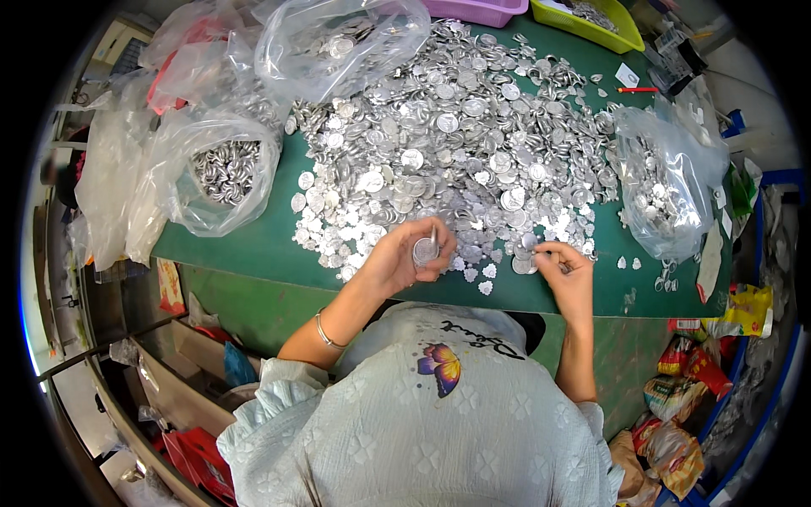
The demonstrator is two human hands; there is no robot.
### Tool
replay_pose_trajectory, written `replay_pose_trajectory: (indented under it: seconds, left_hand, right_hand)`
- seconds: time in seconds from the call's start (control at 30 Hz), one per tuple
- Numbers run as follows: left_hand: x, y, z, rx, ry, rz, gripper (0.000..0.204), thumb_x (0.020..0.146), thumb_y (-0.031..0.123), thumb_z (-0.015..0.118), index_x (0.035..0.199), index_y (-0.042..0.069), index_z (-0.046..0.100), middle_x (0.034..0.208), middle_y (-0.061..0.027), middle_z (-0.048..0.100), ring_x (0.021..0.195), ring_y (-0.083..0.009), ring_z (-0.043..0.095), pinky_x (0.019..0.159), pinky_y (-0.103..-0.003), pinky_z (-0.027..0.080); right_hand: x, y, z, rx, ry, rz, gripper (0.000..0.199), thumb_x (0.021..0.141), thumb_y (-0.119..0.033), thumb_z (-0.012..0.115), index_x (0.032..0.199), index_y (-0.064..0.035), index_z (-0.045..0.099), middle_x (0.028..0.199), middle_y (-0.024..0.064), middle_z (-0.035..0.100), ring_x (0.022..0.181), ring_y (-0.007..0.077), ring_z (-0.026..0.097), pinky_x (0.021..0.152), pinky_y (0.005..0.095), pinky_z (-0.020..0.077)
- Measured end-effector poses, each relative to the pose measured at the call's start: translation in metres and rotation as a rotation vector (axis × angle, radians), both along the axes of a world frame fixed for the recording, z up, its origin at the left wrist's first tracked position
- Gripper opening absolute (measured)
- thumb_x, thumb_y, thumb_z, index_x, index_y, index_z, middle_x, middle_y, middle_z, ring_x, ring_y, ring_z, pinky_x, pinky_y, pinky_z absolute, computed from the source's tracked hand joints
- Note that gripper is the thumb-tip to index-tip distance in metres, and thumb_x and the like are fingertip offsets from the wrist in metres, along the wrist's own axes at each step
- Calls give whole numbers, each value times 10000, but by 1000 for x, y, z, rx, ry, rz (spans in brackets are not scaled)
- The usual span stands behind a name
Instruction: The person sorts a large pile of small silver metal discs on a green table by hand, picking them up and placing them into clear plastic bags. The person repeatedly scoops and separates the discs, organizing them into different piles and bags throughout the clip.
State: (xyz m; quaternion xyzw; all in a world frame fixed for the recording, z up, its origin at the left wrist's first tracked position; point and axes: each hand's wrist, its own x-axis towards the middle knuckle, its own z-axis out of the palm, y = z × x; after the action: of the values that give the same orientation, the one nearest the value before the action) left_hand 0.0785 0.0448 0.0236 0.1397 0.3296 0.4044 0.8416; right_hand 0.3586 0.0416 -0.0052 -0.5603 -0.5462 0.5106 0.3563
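Note:
My left hand [390,264] is curled, palm up, around silver round medallions [425,251]; how many it holds is hidden by the fingers. To its right, my right hand [568,274] has thumb and forefinger pinched at the edge of a round silver disc [529,241]. Just below that disc, more round discs [523,265] lie at the near edge of the pile. A wide heap of silver metal pieces [448,122], round medallions mixed with small ornate charms, spreads over the green table [287,253] beyond both hands. Small leaf-like charms [486,287] lie between my hands.
At the left stands an open clear bag [218,221] of silver rings. Another clear bag [342,63] lies on the far heap, and a third bag [676,224] sits at the right. Purple [477,12] and yellow-green [591,32] baskets stand at the back. A red pen [636,89] lies far right.

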Motion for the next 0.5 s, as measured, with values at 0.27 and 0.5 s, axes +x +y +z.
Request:
replay_pose_trajectory:
  seconds: [0.27, 0.5]
  left_hand:
    - [4, -6, -14, 493, 968, 92, 139, 855, 116, 595, 953, 18, 599, 584, -9, 457, 491, -118, 412, 449, -230, 353]
    - [13, -3, -22, 830, 1688, 8, 256, 769, 161, 673, 990, 69, 583, 833, -110, 597, 615, -285, 599, 545, -394, 463]
  right_hand:
    - [-31, -2, 7, 545, -631, 1, 159, 747, -90, 704, 844, -22, 599, 792, 90, 556, 574, 241, 558, 498, 353, 429]
    - [-10, 5, 17, -32, 659, -276, 154, 844, -152, 546, 771, -41, 468, 872, 114, 579, 524, 151, 486, 356, 209, 297]
